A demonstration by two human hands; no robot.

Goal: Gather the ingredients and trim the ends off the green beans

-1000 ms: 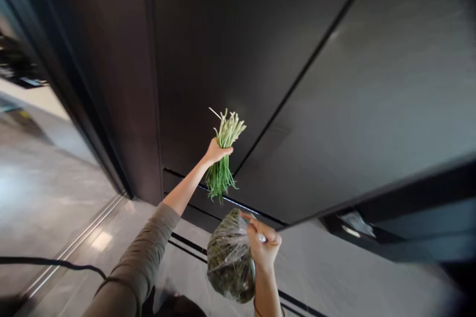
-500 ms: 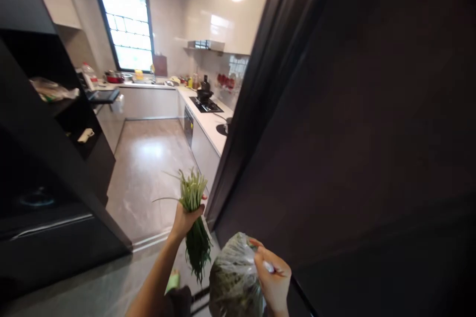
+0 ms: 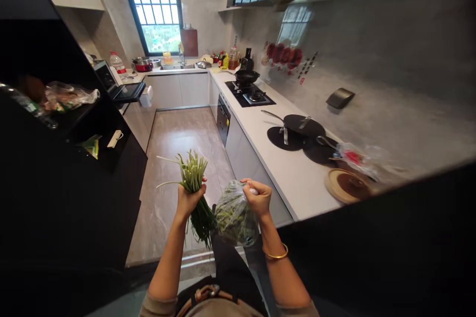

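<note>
My left hand is wrapped round a bunch of long green stalks, which look like garlic chives. Their pale cut ends point up and the dark leaves hang below my fist. In my right hand is the gathered neck of a clear plastic bag. Green vegetables fill the bag, but their kind is hard to make out through the plastic. Both hands are closed and held in front of my body, with the bag hanging beside the leaves.
Along the right runs a white counter bearing a gas stove, a wok, flat black pans or lids and a round wooden board. A dark shelf unit stands at left. Tiled floor leads to the sink.
I have moved forward through the doorway, and more of the right counter shows. The bag has risen and come closer to the green stalks. Both hands keep their hold.
</note>
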